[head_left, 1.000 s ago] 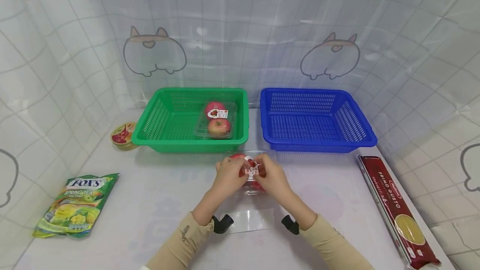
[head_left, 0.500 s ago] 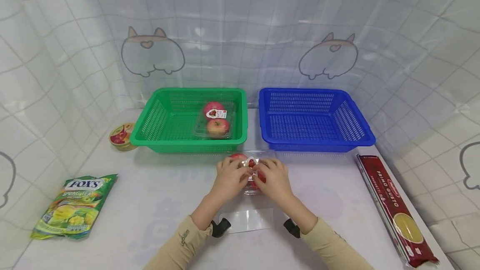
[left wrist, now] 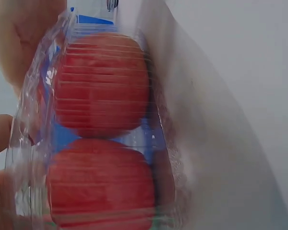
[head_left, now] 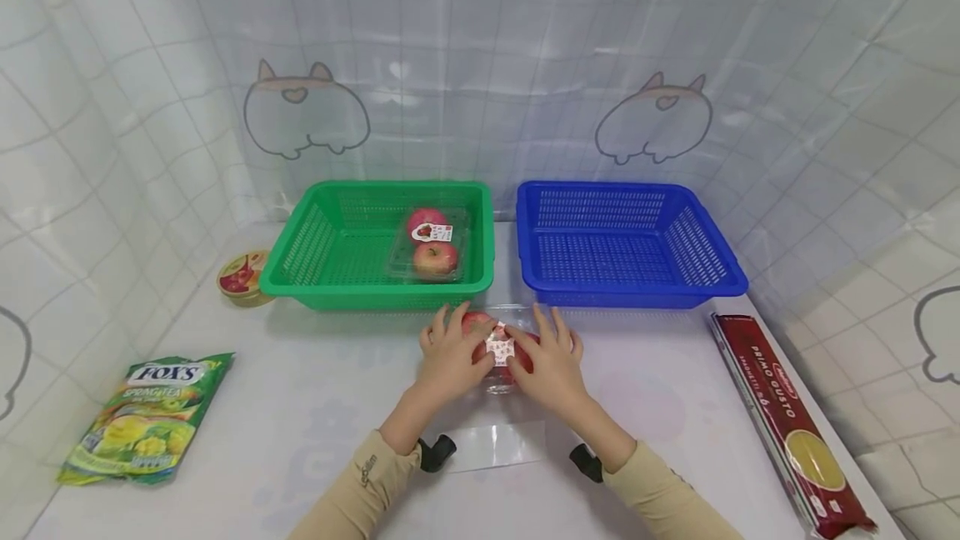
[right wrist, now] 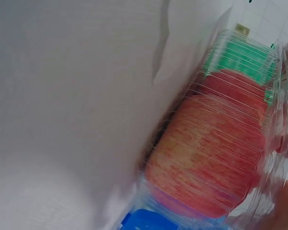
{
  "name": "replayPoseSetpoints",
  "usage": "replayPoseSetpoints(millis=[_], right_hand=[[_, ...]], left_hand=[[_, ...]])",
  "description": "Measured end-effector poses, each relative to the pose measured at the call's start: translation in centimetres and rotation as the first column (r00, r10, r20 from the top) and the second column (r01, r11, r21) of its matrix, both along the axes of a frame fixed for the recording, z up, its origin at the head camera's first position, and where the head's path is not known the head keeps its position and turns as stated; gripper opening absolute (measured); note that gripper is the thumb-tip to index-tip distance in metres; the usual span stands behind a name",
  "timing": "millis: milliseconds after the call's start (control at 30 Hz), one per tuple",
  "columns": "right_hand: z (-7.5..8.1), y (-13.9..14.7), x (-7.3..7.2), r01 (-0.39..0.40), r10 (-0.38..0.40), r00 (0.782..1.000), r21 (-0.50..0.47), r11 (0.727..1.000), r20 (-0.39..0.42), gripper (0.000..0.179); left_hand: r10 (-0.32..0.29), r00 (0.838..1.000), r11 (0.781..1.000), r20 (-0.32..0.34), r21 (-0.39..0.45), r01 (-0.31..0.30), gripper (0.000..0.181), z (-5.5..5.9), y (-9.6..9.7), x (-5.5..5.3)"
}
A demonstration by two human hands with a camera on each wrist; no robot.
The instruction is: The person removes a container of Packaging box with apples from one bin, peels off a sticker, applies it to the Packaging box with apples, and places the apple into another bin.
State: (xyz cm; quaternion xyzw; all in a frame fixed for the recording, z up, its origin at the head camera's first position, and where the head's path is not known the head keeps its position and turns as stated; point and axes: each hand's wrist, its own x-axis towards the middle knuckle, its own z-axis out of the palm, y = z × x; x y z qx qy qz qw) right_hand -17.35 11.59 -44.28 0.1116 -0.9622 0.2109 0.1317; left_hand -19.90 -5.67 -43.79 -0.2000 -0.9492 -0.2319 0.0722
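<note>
A clear plastic clamshell of red apples lies on the table in front of the green basket. My left hand rests on its left side with fingers spread, and my right hand lies likewise on the right. Between the two thumbs shows a white printed label on the lid. In the left wrist view, two red apples show through the ribbed plastic wall. The right wrist view has a streaked red apple close behind the wall. Parts of the lid are hidden under my hands.
Behind stand a green basket holding another apple pack, and a blue basket. A round tin and a Fox's candy bag are left; a spaghetti pack is right. A clear flat sheet lies nearer.
Both hands' fingers have spread apart over the lid, from bunched at the label to lying wide on either side. More of the label shows between the thumbs than half a second ago.
</note>
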Motion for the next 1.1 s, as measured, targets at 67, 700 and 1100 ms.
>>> replayPoseSetpoints(millis=[67, 700, 1100], right_hand=[[0.0, 0.1, 0.1, 0.008, -0.007, 0.999, -0.021, 1.000, 0.033, 0.043], [0.0, 2.0, -0.8, 0.305, 0.163, 0.865, -0.756, 0.579, 0.475, 0.084], [0.0, 1.3, -0.8, 0.354, 0.125, 0.863, -0.763, 0.541, 0.489, 0.080]], left_hand=[[0.012, 1.000, 1.000, 0.011, 0.001, -0.012, 0.048, -0.2, -0.2, -0.1], [0.091, 0.923, 0.803, 0.374, 0.521, -0.290, 0.067, -2.8, -1.1, -0.7], [-0.078, 0.867, 0.586, 0.492, 0.726, -0.359, 0.076, -2.8, -0.9, -1.3]])
